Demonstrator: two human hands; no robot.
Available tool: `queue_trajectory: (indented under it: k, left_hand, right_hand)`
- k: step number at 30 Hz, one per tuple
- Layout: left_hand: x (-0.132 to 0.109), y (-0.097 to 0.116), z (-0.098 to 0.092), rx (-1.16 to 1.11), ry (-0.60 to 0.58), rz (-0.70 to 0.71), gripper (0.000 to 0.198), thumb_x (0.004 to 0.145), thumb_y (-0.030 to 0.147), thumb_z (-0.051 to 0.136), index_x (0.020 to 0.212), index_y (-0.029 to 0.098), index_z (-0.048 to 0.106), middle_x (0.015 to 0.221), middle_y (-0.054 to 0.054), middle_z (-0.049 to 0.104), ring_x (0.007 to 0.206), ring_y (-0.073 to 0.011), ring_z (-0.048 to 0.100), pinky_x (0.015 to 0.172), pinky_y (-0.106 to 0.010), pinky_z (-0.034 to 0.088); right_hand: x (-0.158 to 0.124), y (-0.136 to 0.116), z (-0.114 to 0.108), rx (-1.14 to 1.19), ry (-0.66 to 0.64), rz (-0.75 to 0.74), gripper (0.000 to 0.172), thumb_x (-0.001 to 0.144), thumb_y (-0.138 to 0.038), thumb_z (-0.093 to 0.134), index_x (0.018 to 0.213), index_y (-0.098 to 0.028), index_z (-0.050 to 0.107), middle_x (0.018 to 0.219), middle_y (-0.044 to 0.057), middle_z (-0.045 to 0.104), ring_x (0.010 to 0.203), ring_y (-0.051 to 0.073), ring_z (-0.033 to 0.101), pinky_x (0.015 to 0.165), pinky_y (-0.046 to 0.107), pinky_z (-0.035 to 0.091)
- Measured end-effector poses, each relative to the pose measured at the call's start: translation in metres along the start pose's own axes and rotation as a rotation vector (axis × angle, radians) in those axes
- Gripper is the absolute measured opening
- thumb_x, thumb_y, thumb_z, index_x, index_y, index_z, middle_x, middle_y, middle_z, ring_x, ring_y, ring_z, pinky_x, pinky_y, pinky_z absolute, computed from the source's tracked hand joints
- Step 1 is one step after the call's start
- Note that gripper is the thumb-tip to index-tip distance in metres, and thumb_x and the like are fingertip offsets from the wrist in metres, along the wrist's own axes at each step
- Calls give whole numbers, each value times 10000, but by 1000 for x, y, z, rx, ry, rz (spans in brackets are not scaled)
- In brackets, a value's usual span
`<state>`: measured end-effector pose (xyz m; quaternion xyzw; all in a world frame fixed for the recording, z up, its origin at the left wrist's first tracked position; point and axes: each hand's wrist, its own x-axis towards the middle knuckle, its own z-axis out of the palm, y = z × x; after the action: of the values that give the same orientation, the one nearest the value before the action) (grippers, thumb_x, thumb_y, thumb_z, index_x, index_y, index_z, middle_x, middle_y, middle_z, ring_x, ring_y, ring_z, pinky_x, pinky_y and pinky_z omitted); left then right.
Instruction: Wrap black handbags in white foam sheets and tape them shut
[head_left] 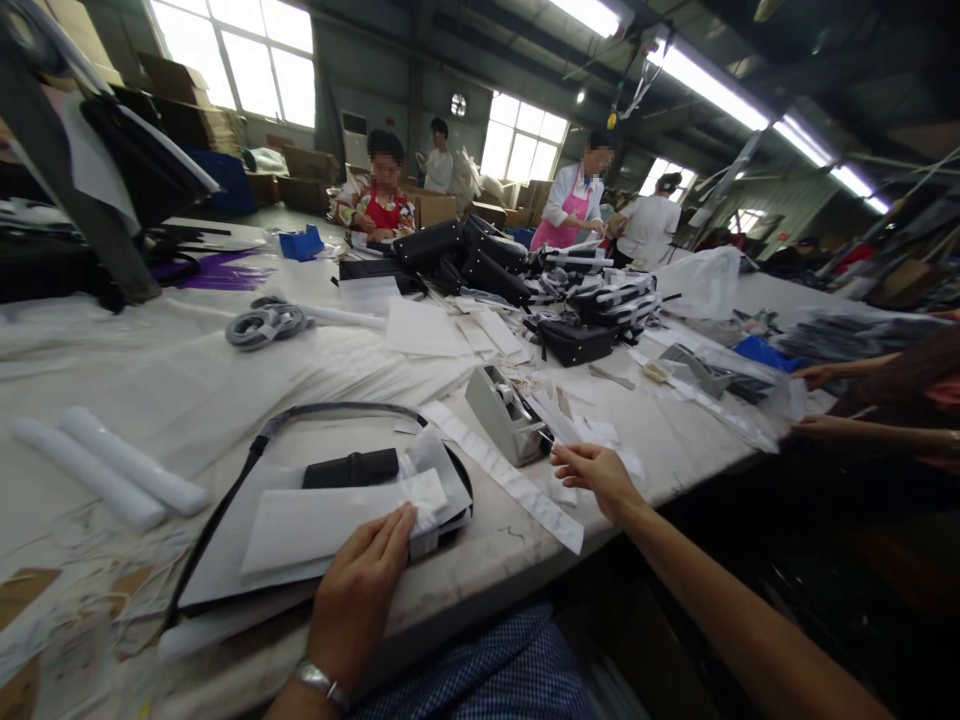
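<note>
My left hand [361, 590] lies flat, fingers together, on white tissue paper [330, 525] that wraps a black bag [352, 468] near the table's front edge. A black strap [247, 470] loops around the bag. My right hand [596, 478] reaches toward the grey tape dispenser [506, 412], its fingertips pinched at the dispenser's front by a strip of tape. A long white paper strip [510, 480] lies between the two hands.
Two white foam rolls [105, 470] lie at the left. Stacks of white paper [427, 330], grey coiled straps [266, 322] and black bags [480, 262] fill the far table. A co-worker's arms [855, 405] rest at the right edge. Other people work at the back.
</note>
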<state>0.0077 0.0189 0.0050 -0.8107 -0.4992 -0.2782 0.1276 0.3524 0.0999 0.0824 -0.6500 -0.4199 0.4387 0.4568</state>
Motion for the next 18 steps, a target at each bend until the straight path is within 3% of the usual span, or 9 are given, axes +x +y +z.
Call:
queue_trajectory:
  k: [5, 12, 16, 18]
  left_hand:
    - [0, 0, 1, 22, -14, -1, 472, 929, 85, 479, 1399, 138, 485, 1273, -48, 664, 1110, -229, 607, 957, -348, 531]
    - [0, -1, 2, 17, -23, -3, 500, 931, 92, 506, 1425, 147, 451, 1287, -38, 655, 1127, -224, 593, 990, -345, 505]
    - [-1, -1, 2, -7, -28, -15, 504, 937, 96, 501, 1434, 152, 440, 1301, -37, 647, 1137, -215, 589, 1005, -332, 493]
    - [-2, -1, 3, -22, -31, -19, 511, 938, 98, 503, 1441, 154, 432, 1305, -34, 645, 1143, -212, 587, 1013, -328, 489]
  right_hand:
    - [19, 35, 14, 26, 38, -27, 299, 711, -401, 811, 765, -127, 703, 788, 88, 726, 544, 98, 622, 464, 167, 520]
    - [39, 16, 3, -180, 15, -54, 199, 724, -285, 794, 711, -121, 681, 704, 84, 717, 513, 110, 617, 429, 177, 490]
    - [31, 7, -7, -363, -8, -82, 137, 776, -221, 697, 673, -132, 682, 648, 61, 695, 479, 120, 599, 444, 205, 481]
    - [22, 3, -15, -491, -15, -187, 99, 795, -233, 675, 739, -161, 714, 665, 34, 694, 530, 137, 618, 524, 227, 501]
